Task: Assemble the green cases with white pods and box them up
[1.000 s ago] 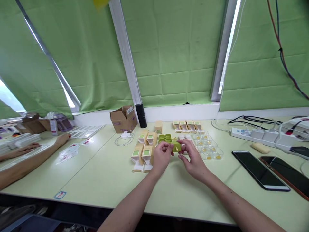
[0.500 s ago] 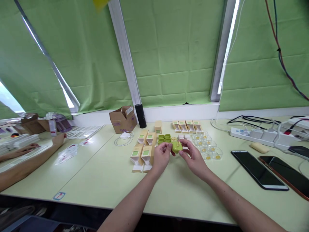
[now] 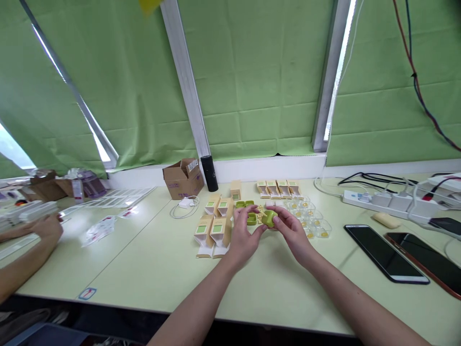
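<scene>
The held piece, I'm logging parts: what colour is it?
The piece is yellowish green; see head view.

Black bottle [image 3: 209,174], cardboard box [image 3: 183,181], two phones [image 3: 387,252]

Both forearms [image 3: 200,300] are bare, down to the fingers [image 3: 281,226].

workroom (shared long table [image 3: 151,269]): small cartons [image 3: 203,227] in rows, power strip [image 3: 383,203]
</scene>
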A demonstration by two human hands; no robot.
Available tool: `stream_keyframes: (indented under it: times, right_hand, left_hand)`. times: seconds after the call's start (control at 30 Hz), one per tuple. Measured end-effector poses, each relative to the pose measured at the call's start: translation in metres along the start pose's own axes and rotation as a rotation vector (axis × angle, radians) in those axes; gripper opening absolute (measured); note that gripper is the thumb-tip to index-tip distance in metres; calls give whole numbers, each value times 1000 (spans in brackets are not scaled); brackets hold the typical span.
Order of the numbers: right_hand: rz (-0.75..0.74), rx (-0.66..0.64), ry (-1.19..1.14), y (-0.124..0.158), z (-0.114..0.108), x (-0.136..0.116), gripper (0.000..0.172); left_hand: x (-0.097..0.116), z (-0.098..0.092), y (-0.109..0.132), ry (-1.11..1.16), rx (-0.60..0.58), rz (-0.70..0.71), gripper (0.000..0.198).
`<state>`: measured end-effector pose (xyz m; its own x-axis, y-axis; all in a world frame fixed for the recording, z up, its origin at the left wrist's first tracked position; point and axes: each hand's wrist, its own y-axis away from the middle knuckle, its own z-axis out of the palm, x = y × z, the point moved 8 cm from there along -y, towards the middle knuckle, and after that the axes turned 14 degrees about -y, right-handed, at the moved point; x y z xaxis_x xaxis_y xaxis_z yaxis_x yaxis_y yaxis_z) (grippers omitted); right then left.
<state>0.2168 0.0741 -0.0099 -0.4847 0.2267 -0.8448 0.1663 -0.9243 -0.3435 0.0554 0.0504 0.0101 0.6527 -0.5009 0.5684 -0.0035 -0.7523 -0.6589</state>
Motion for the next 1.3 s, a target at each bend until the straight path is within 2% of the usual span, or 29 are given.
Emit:
stream_keyframes:
  times: [0.13,0.23,0.37,0.5,0.63,0.8,0.93,1.1,1.3]
  right_hand:
    - [-16,47,63,-2,-5,2,53]
    - [-17,34,99,-2,-3,3,55]
    - [-71,61,116,-1,-6,-5,49]
    - [-109,140,171,-4,-18,-15,45]
    - [-149,235,301,-10,-35,-23,40]
    - [-189,316,514,-18,-55,-27,32]
    - [-288,261,792,-19,-54,-31,25]
    - [-341,115,1217,-14,-34,-26,30]
    - [-356,13,1445,-8,-22,-14,37]
  left_hand:
    - [13,2,2,-6,-51,114,55]
    - [17,4,2,93,-94,107,50]
    - [4,4,-2,360,-75,-81,40]
    - [-16,16,-6,638,-110,-271,50]
    - [-32,22,-8,861,-92,-356,55]
    - [-42,24,-8,1101,-88,-444,36]
    - [-44,23,-7,1188,-90,-500,32]
    - [-43,22,-7,1172,-101,-496,34]
    - [-44,23,-7,1168,-96,-488,32]
